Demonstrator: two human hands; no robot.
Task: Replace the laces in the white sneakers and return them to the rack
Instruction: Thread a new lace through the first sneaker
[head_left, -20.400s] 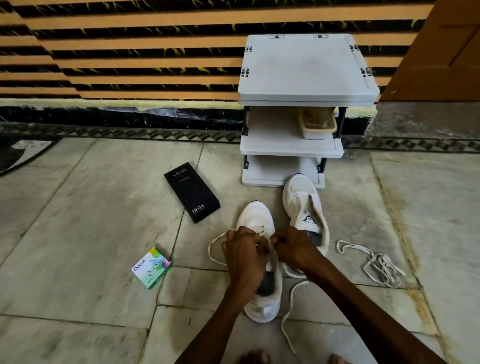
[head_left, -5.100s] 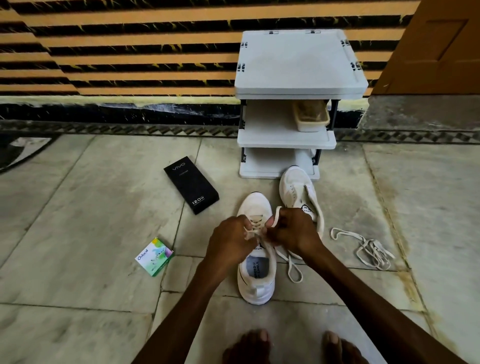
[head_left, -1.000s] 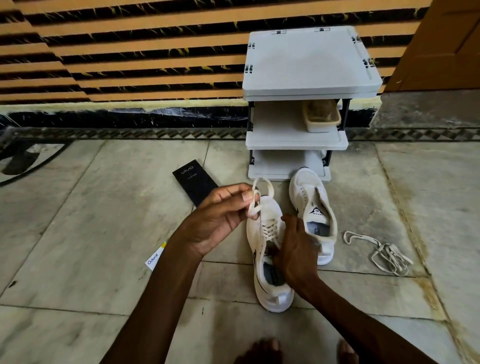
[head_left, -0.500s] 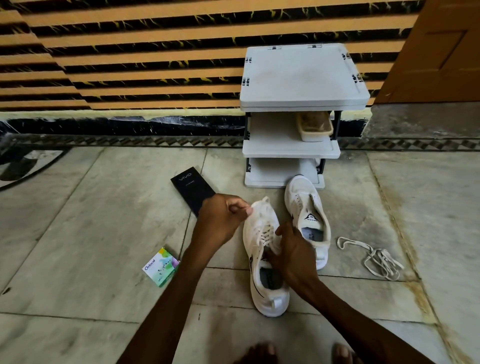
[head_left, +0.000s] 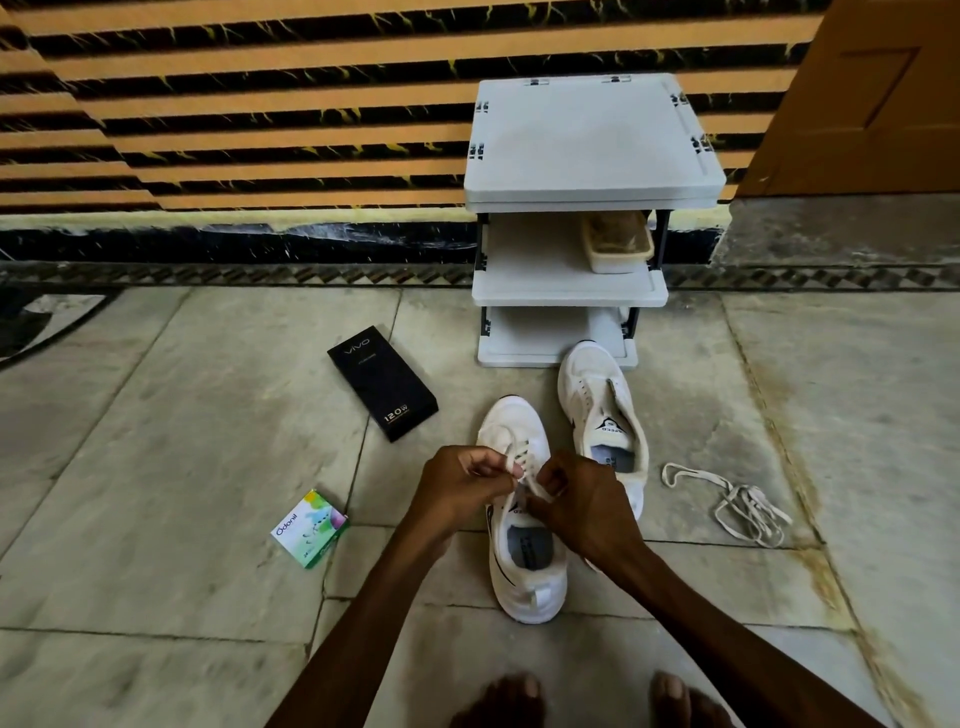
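Note:
A laced white sneaker (head_left: 524, 577) lies flat on the stone floor, toe toward the rack. My left hand (head_left: 460, 483) and my right hand (head_left: 584, 506) meet over its tongue, and each pinches a part of its white lace (head_left: 524, 462). The second white sneaker (head_left: 602, 410) stands just to the right with no lace in its eyelets, its toe against the white three-shelf rack (head_left: 587, 156). A loose off-white lace (head_left: 737, 504) lies tangled on the floor further right.
A black phone box (head_left: 382, 382) lies left of the sneakers, and a small green Odonil box (head_left: 310, 527) sits nearer me. A beige container (head_left: 615, 244) stands on the rack's middle shelf. My bare toes (head_left: 587, 699) show at the bottom edge. A striped wall runs behind.
The laced sneaker, tilted on its side half a second ago, now lies flat. My left hand came down from the raised lace loop and both hands now pinch the lace at the tongue.

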